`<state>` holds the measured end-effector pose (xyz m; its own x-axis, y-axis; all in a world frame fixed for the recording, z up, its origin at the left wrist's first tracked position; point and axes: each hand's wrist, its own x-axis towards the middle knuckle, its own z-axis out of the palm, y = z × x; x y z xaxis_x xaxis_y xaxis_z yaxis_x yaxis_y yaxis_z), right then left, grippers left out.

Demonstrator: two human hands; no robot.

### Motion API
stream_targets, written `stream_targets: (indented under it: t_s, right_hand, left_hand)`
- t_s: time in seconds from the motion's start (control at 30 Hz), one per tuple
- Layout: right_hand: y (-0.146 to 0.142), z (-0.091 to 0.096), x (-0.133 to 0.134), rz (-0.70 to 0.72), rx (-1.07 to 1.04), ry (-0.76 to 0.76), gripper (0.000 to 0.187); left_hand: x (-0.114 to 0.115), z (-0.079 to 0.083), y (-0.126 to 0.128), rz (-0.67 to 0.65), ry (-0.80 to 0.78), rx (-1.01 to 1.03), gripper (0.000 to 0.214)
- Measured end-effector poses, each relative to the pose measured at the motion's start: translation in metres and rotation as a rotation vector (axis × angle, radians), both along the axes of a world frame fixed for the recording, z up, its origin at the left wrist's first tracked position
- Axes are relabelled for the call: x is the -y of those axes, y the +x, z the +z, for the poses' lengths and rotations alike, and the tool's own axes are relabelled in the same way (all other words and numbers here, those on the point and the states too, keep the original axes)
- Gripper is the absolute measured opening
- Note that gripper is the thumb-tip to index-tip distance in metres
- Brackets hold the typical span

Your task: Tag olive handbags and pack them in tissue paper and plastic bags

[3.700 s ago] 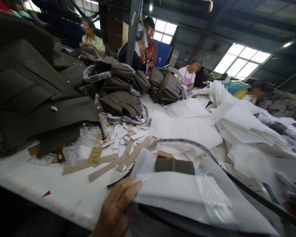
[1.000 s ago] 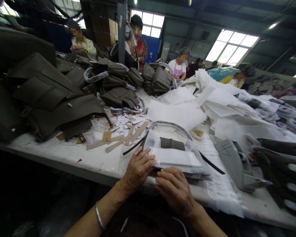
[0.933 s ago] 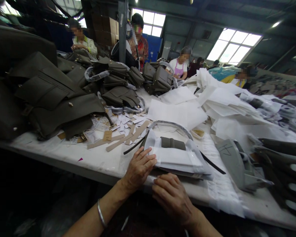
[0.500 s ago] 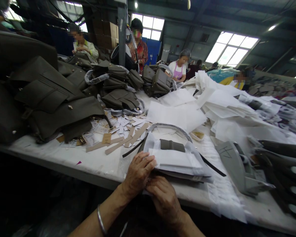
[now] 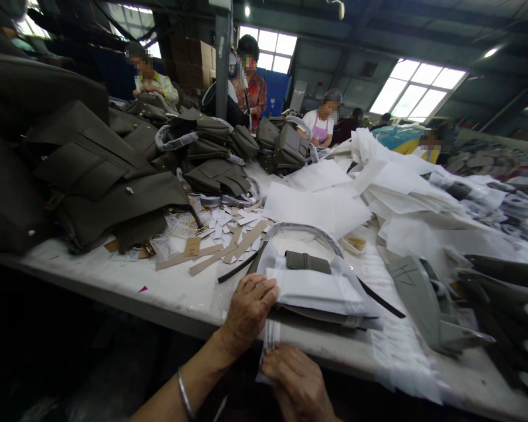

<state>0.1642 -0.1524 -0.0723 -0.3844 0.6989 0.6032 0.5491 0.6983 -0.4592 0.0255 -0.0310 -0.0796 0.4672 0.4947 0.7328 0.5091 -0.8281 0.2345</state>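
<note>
A dark olive handbag (image 5: 308, 262) lies at the table's front edge, its front partly covered by white wrapping (image 5: 319, 288). Its arched handle (image 5: 310, 227) is wrapped in clear film, and dark strap ends stick out at both sides. My left hand (image 5: 251, 303) grips the bag's lower left corner with bent fingers; its thumb is hidden. Below the bag, off the table edge, my right hand (image 5: 295, 375) is closed on a translucent, pleated plastic strip (image 5: 270, 335). That strip runs up toward the left hand, and where it joins the bag is hidden.
Piled olive bags (image 5: 97, 170) fill the left and back. Paper scraps (image 5: 222, 223) and card strips (image 5: 206, 258) lie left of the handbag. White sheets (image 5: 321, 205) are heaped behind, grey-green pieces (image 5: 416, 299) at right. Several people work across the table, including one in a purple apron (image 5: 320, 130).
My right hand has moved down and slightly right, away from the left hand, drawing the plastic strip into view between them. My left hand stays at the handbag's corner.
</note>
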Motion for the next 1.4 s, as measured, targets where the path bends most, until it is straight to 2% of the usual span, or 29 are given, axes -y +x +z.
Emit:
stream_targets:
  t_s: [0.07, 0.2, 0.33, 0.43, 0.5, 0.7, 0.83, 1.0, 1.1, 1.2, 1.27, 1.4]
  right_hand:
    - [0.003, 0.014, -0.003, -0.013, -0.035, -0.031, 0.028]
    - [0.011, 0.049, -0.026, -0.168, -0.024, -0.019, 0.025]
    - [0.019, 0.071, -0.064, -0.230, 0.081, 0.052, 0.017]
    - [0.026, 0.073, -0.086, -0.245, 0.166, -0.006, 0.013]
    - [0.031, 0.071, -0.096, -0.254, 0.193, -0.077, 0.016]
    - [0.039, 0.061, -0.109, -0.277, 0.120, -0.320, 0.018]
    - [0.039, 0.057, -0.112, -0.312, 0.078, -0.356, 0.016]
    - [0.038, 0.053, -0.115, -0.371, 0.060, -0.448, 0.018]
    - [0.038, 0.054, -0.118, -0.399, 0.060, -0.506, 0.017]
    - [0.038, 0.055, -0.120, -0.408, 0.053, -0.554, 0.016]
    - [0.038, 0.056, -0.121, -0.414, 0.051, -0.582, 0.015]
    - [0.036, 0.060, -0.122, -0.417, 0.093, -0.597, 0.014]
  left_hand:
    - [0.002, 0.001, 0.000, 0.007, 0.008, -0.008, 0.023]
    - [0.003, 0.002, 0.002, -0.013, -0.012, 0.039, 0.026]
    - [-0.001, 0.004, -0.003, -0.107, -0.193, 0.148, 0.033]
    - [-0.005, 0.006, -0.012, -0.203, -0.320, 0.159, 0.050]
    - [-0.004, 0.010, -0.018, -0.219, -0.386, 0.155, 0.055]
    - [0.006, 0.026, -0.017, -0.135, -0.484, 0.133, 0.034]
    - [0.004, 0.025, 0.001, 0.011, -0.437, 0.167, 0.009]
    - [-0.002, 0.020, 0.015, 0.165, -0.295, 0.111, 0.016]
    - [0.004, 0.025, 0.013, 0.153, -0.148, 0.088, 0.013]
    - [0.016, 0.026, 0.010, 0.058, 0.027, 0.081, 0.016]
    - [0.024, 0.023, 0.010, 0.033, 0.066, 0.028, 0.022]
    - [0.032, 0.015, 0.013, 0.080, 0.064, -0.077, 0.036]
